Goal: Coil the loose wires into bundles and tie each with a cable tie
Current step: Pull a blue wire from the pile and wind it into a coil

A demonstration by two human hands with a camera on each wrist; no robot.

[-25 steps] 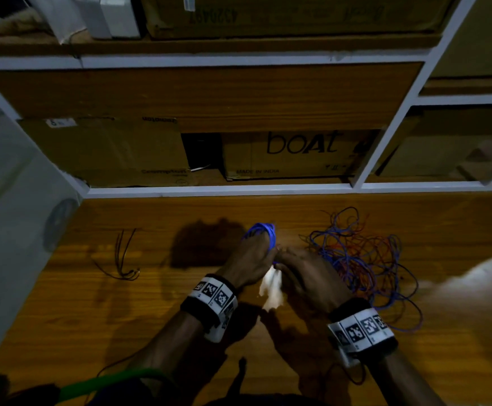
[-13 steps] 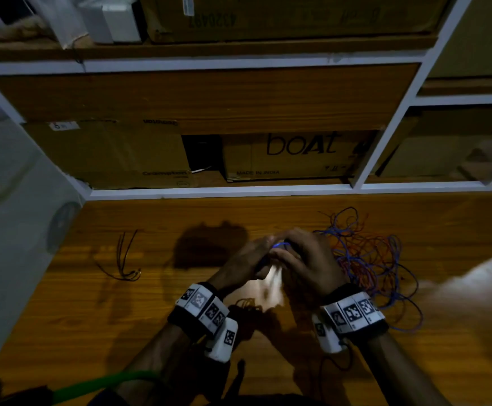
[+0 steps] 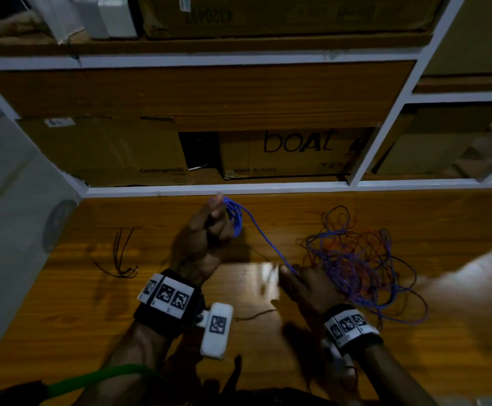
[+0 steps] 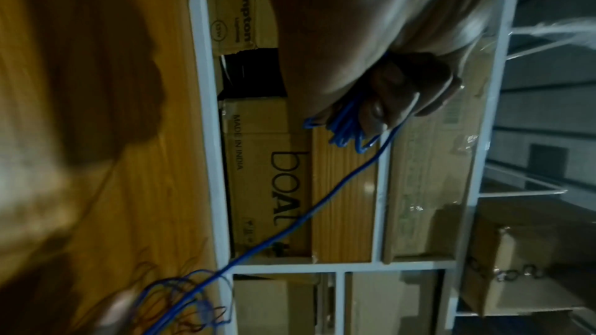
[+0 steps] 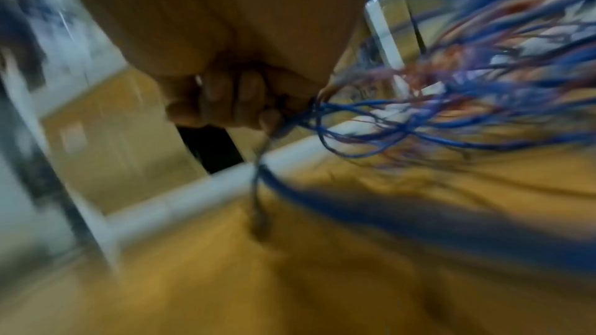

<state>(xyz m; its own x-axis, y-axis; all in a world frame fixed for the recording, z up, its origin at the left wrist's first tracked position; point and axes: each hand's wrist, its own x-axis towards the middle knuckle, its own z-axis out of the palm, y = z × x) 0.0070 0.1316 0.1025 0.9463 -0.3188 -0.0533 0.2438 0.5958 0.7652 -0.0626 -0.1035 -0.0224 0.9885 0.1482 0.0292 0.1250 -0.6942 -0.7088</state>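
Above the brown wooden tabletop [image 3: 63, 317], the left hand [image 3: 206, 232] grips a small coil of blue wire [image 3: 234, 218] between curled fingers. From it a single blue strand [image 3: 268, 244] runs toward 4 o'clock to the right hand [image 3: 306, 285], which pinches it. The tangled heap of blue and red wires [image 3: 356, 259] lies at 3 o'clock, touching the right hand. Thin black cable ties [image 3: 120, 256] lie at 9 o'clock. At 12 o'clock, the white-framed shelf [image 3: 218, 189] holds a cardboard "boAt" box [image 3: 291, 153].
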